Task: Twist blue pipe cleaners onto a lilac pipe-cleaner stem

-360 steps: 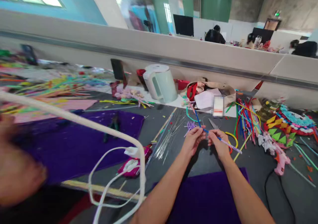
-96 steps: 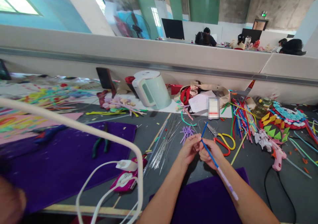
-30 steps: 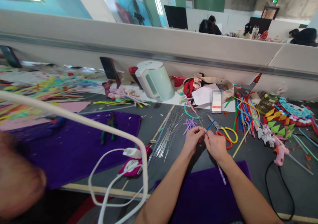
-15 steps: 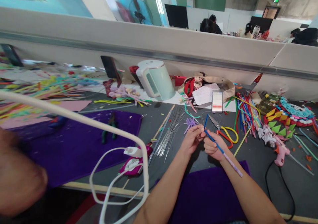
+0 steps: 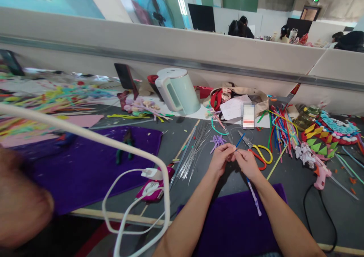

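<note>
Both hands meet over the dark table and pinch a thin blue and pale-lilac pipe cleaner (image 5: 253, 193). My left hand (image 5: 222, 159) is closed on it near its blue upper part, whose tip points up and to the right. My right hand (image 5: 248, 165) is closed beside it, fingertips against the left ones. The lilac end hangs below the right hand over a purple cloth (image 5: 230, 226). The exact grip point is hidden by the fingers. Scissors (image 5: 260, 154) with red and yellow handles lie just right of the hands, and a small purple curled piece (image 5: 217, 141) lies beyond them.
Left of the hands lie thin metal wires (image 5: 190, 156) and a magenta power strip (image 5: 155, 185). A white cable arm (image 5: 136, 150) crosses the left front. At right are bundled pipe cleaners (image 5: 284, 130) and a pink glue gun (image 5: 321, 178). A kettle (image 5: 184, 93) stands behind; another person's arm (image 5: 22, 200) is at left.
The pipe cleaner has turned between my fingers: its blue tip leans further right and its lilac end has swung left and down. My right hand has rolled over, its back more visible.
</note>
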Demonstrator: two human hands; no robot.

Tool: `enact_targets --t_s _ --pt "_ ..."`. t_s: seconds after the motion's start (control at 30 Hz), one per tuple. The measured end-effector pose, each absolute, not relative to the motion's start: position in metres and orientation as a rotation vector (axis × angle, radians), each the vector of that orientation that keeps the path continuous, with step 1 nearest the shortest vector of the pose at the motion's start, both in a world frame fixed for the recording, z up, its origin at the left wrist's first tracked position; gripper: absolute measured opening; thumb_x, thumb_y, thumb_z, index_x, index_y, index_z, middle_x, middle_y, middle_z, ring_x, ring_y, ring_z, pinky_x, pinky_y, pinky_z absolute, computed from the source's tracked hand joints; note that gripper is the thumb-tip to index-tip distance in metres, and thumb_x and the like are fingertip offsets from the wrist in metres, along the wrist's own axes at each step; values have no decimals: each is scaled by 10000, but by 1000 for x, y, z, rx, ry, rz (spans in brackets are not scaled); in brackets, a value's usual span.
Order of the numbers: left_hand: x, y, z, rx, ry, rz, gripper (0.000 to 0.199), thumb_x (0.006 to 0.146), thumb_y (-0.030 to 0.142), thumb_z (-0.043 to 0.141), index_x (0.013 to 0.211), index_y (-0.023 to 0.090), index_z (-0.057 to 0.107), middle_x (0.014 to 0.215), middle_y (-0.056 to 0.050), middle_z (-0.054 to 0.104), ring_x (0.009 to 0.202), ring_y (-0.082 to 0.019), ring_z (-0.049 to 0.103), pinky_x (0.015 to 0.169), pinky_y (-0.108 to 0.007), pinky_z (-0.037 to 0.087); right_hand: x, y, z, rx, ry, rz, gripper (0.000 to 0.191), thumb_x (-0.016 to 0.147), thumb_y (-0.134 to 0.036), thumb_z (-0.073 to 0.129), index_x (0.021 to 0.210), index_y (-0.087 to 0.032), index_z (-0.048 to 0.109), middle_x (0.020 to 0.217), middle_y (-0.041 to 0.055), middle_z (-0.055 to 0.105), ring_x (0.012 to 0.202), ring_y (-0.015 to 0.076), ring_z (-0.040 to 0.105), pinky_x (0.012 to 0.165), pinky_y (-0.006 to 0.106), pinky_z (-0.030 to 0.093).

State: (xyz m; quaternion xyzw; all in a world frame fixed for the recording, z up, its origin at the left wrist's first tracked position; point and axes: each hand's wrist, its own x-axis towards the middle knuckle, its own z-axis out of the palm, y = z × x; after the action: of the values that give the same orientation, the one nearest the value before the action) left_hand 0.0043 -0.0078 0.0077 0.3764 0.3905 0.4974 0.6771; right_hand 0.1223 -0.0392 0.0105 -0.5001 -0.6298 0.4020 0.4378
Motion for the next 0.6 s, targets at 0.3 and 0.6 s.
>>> enact_targets --t_s 0.3,0.6 --pt "6 -8 8 909 938 1148 199 593 285 720 590 135 590 458 50 467 397 -41 345 407 -188 225 117 -48 10 -1637 -1791 531 275 867 -320 387 811 -169 609 557 27 570 492 119 497 509 219 274" --pt "1 -10 14 721 698 1060 194 628 264 726 680 122 603 450 37 489 385 -31 364 409 -162 240 121 -44 20 -495 -789 2017 268 860 -412 446 781 -175 540 352 -123 261 278 52 126 307 172 118"
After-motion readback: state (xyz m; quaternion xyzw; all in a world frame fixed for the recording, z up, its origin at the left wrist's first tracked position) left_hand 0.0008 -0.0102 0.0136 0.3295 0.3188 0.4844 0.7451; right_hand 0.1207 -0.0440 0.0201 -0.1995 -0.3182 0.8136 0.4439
